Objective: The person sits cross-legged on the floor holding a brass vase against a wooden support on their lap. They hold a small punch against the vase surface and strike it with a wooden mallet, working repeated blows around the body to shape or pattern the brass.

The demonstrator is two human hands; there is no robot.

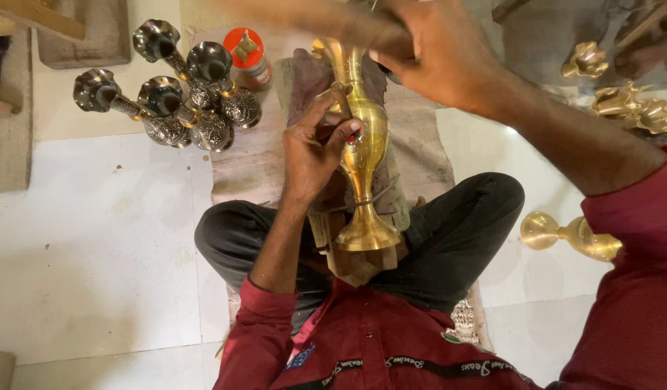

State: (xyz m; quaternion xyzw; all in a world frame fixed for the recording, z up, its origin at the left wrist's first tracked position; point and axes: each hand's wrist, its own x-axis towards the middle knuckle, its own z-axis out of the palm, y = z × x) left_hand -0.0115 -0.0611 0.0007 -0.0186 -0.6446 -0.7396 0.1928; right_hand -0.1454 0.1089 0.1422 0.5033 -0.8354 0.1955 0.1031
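Brass vase [362, 144] lying across the lap on a wood block [362, 263], left hand [315, 148] pinching a small tool against its belly, right hand [438, 50] clenched on a blurred handle (metal likely heavy, stiff, slippery; best gripped at the narrow neck).

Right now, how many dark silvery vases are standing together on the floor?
4, all clustered at the upper left: one far left, one at the top, one in the middle, and one on the right by the orange-capped bottle. More may be hidden out of view.
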